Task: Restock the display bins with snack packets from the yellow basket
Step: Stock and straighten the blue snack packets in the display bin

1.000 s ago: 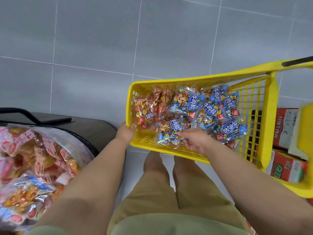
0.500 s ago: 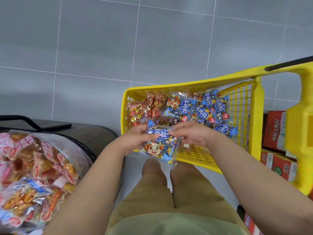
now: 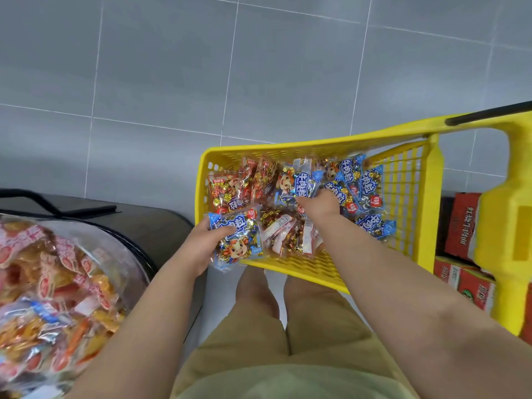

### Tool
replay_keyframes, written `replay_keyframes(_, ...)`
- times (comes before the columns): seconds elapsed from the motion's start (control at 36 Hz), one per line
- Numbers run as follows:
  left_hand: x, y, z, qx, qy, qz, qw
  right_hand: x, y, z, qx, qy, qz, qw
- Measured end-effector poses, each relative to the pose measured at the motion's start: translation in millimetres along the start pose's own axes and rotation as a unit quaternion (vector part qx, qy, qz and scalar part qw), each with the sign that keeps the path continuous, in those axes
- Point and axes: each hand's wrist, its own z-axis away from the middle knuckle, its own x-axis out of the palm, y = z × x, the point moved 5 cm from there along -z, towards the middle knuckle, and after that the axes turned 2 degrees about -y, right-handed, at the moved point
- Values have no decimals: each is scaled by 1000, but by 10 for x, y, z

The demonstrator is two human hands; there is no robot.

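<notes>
The yellow basket (image 3: 322,145) sits in front of my knees and holds several blue and red snack packets. My left hand (image 3: 201,246) grips one blue snack packet (image 3: 239,240) at the basket's near left corner, thumb on top. My right hand (image 3: 316,204) reaches into the middle of the basket, and its fingers close round the edge of another blue packet (image 3: 299,184). Red packets (image 3: 230,188) lie at the basket's left, and more blue ones (image 3: 362,180) at the right.
At the left is a clear display bin (image 3: 57,283) full of orange and pink packets, with a dark counter (image 3: 138,220) behind it. Red cartons (image 3: 460,226) are stacked at the right, under the yellow cart frame (image 3: 506,226). Grey tiled floor lies beyond.
Both hands held one blue packet just outside the basket's front. Now my left hand alone holds it, and my right hand has gone back into the basket onto another blue packet.
</notes>
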Motion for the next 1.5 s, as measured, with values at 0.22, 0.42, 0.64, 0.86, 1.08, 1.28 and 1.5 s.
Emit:
replay_keyframes(0.22,-14,178,-14,50,32,-6,998,-383,348,289,-90,-5,-95,991)
replay_keyframes(0.42,201,282,-29,56,-18,-96,994,-416,248,751,-156,-283,-26,946)
replay_keyframes(0.64,613,196,74,47,-173,-169,969,-143,-38,772,-212,-241,31,947)
replay_keyframes(0.86,477,-11,-25,33,-64,-122,990,-755,233,145,-150,151,130,968)
replay_keyframes(1.08,408,-98,-11,12,-10,-108,994,-690,234,-88,-62,104,317,941)
replay_keyframes(1.28,374,-52,82,22,9,-73,997,-658,352,45,-87,59,187,977)
replay_keyframes(1.5,260,70,383,61,29,-29,997,-735,435,616,-112,10,-14,994)
